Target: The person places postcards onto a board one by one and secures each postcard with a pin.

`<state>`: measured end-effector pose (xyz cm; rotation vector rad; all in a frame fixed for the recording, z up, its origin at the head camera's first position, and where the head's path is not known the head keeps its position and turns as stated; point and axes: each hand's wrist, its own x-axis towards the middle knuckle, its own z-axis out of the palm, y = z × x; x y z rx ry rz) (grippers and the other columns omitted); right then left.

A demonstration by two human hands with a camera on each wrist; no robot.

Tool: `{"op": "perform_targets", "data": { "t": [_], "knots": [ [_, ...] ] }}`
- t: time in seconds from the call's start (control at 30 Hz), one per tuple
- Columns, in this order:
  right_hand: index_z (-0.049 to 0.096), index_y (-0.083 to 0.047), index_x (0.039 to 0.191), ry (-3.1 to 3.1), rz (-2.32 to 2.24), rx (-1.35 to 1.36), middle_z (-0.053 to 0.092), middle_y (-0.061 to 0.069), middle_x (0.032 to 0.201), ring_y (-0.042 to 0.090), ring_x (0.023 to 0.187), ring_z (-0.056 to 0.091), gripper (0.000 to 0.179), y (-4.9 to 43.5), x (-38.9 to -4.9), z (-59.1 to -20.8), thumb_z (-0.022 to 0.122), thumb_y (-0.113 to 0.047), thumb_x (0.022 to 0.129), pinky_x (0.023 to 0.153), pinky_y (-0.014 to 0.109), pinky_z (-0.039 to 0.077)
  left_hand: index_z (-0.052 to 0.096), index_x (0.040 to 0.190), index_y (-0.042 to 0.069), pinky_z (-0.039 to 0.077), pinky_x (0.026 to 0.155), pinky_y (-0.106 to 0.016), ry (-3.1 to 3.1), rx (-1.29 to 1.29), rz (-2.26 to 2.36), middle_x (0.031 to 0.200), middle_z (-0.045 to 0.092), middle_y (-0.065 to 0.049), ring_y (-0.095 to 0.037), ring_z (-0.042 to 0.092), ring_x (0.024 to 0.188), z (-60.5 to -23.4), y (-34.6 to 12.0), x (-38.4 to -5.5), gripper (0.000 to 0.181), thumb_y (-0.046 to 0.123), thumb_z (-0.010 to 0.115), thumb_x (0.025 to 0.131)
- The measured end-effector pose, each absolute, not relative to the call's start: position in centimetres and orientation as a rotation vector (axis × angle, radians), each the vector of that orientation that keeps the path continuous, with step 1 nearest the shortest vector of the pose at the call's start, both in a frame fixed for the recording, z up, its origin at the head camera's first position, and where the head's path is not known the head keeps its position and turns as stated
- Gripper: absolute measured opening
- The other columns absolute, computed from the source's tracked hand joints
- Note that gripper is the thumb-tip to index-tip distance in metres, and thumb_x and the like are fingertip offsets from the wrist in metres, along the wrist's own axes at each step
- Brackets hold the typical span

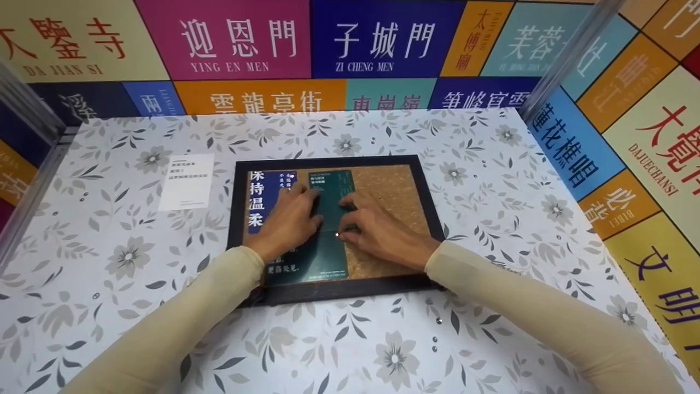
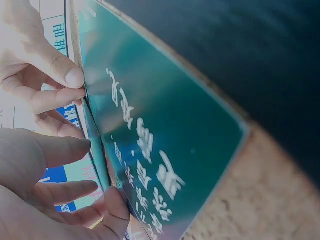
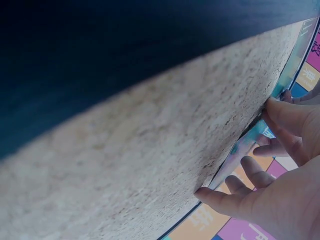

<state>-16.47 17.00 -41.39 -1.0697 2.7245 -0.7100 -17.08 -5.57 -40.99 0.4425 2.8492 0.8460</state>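
Note:
In the head view a black-framed cork board (image 1: pixel 383 246) lies on the table. Across its left part is a blue card (image 1: pixel 256 191) with white characters, partly hidden by my left hand (image 1: pixel 290 221). A dark green card (image 1: pixel 331 254) lies beside it. My left fingertips rest at the seam between the two cards, the thumb on the green one. My right hand (image 1: pixel 377 227) pinches the green card's right edge, its index finger touching farther up. The right wrist view shows fingertips (image 3: pixel 207 195) at the border between card and cork (image 3: pixel 135 135).
A white printed label (image 1: pixel 186 183) lies left of the frame on the flower-patterned tabletop (image 1: pixel 126 306). Colourful panels with large characters (image 1: pixel 240 38) stand along the back and right sides. The frame's dark border (image 1: pixel 339 293) surrounds the cork.

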Motion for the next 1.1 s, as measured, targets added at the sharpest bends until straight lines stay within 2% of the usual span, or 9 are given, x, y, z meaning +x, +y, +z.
{"op": "perform_targets", "data": {
  "t": [0.2, 0.3, 0.4, 0.5, 0.6, 0.7, 0.87, 1.1],
  "knots": [
    [0.085, -0.011, 0.111, 2.723, -0.710, -1.087, 0.055, 0.014, 0.151, 0.029, 0.143, 0.048, 0.012, 16.8, -16.5, -41.4, 0.077, -0.017, 0.106, 0.123, 0.047, 0.042, 0.061, 0.151, -0.005, 0.054, 0.104, -0.052, 2.896, 0.476, 0.851, 0.143, 0.057, -0.021, -0.040, 0.052, 0.125, -40.9, -5.8, -16.7, 0.052, 0.011, 0.075, 0.104],
    [0.085, -0.011, 0.111, 2.725, -0.700, -1.095, 0.055, 0.014, 0.151, 0.030, 0.142, 0.048, 0.012, 16.9, -16.6, -41.4, 0.077, -0.018, 0.106, 0.123, 0.047, 0.041, 0.066, 0.144, -0.006, 0.056, 0.098, -0.054, 2.991, 0.563, 0.797, 0.139, 0.060, -0.023, -0.042, 0.055, 0.120, -40.8, -5.7, -16.3, 0.047, 0.010, 0.077, 0.102],
    [0.085, -0.011, 0.111, 2.726, -0.688, -1.095, 0.055, 0.014, 0.151, 0.031, 0.142, 0.047, 0.013, 16.9, -16.6, -41.3, 0.077, -0.019, 0.106, 0.123, 0.047, 0.041, 0.068, 0.141, -0.007, 0.059, 0.093, -0.058, 3.057, 0.637, 0.680, 0.144, 0.060, -0.025, -0.046, 0.056, 0.121, -40.8, -5.6, -15.9, 0.045, 0.014, 0.078, 0.102],
    [0.085, -0.010, 0.112, 2.728, -0.680, -1.095, 0.055, 0.015, 0.151, 0.031, 0.143, 0.047, 0.013, 16.9, -16.6, -41.3, 0.077, -0.018, 0.106, 0.124, 0.048, 0.040, 0.064, 0.147, -0.004, 0.056, 0.101, -0.067, 3.032, 0.623, 0.579, 0.157, 0.054, -0.025, -0.050, 0.052, 0.133, -40.9, -5.5, -15.6, 0.052, 0.025, 0.075, 0.105],
    [0.085, -0.009, 0.112, 2.726, -0.685, -1.090, 0.055, 0.015, 0.151, 0.032, 0.143, 0.047, 0.014, 17.0, -16.6, -41.4, 0.077, -0.018, 0.105, 0.124, 0.048, 0.040, 0.059, 0.154, -0.001, 0.044, 0.113, -0.077, 2.975, 0.587, 0.535, 0.167, 0.044, -0.024, -0.055, 0.043, 0.147, -41.1, -5.5, -15.4, 0.059, 0.033, 0.072, 0.108],
    [0.085, -0.008, 0.112, 2.727, -0.691, -1.091, 0.055, 0.016, 0.151, 0.032, 0.143, 0.047, 0.013, 16.9, -16.6, -41.4, 0.078, -0.017, 0.105, 0.124, 0.049, 0.041, 0.056, 0.157, 0.001, 0.036, 0.116, -0.082, 2.936, 0.564, 0.542, 0.171, 0.041, -0.023, -0.058, 0.035, 0.154, -41.3, -5.6, -15.3, 0.062, 0.034, 0.072, 0.108],
    [0.085, -0.008, 0.110, 2.735, -0.703, -1.089, 0.056, 0.017, 0.150, 0.033, 0.142, 0.049, 0.012, 16.9, -16.6, -41.4, 0.079, -0.017, 0.104, 0.123, 0.049, 0.041, 0.054, 0.160, 0.001, 0.032, 0.118, -0.083, 2.908, 0.538, 0.558, 0.173, 0.038, -0.022, -0.058, 0.031, 0.157, -41.1, -5.5, -15.3, 0.062, 0.032, 0.071, 0.108],
    [0.084, -0.008, 0.109, 2.743, -0.696, -1.082, 0.057, 0.017, 0.151, 0.034, 0.143, 0.050, 0.012, 16.9, -16.6, -41.4, 0.078, -0.017, 0.104, 0.124, 0.049, 0.041, 0.053, 0.159, 0.000, 0.031, 0.119, -0.082, 2.890, 0.512, 0.580, 0.173, 0.039, -0.022, -0.056, 0.034, 0.155, -40.8, -5.3, -15.4, 0.063, 0.030, 0.072, 0.107]
  ]
}}
